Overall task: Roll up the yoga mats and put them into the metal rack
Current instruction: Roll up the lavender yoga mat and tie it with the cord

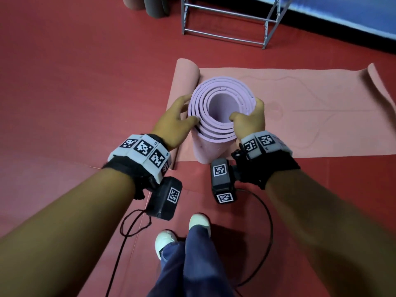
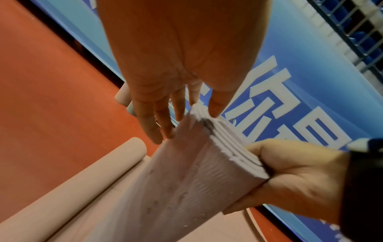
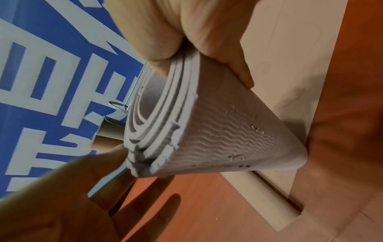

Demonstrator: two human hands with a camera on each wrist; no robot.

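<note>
A rolled lilac yoga mat stands on end on a flat pink mat. My right hand grips the roll's top rim, thumb inside the coil and fingers outside. My left hand lies against the roll's left side with straight fingers, its thumb on the top edge of the layers. The metal rack stands empty on the floor beyond the mats. The pink mat's left end curls up in a loose roll.
Several rolled mats stand at the far left, beside the rack. A blue barrier board runs behind the rack. My feet in white shoes are just short of the pink mat, with black cables looping around them on the red floor.
</note>
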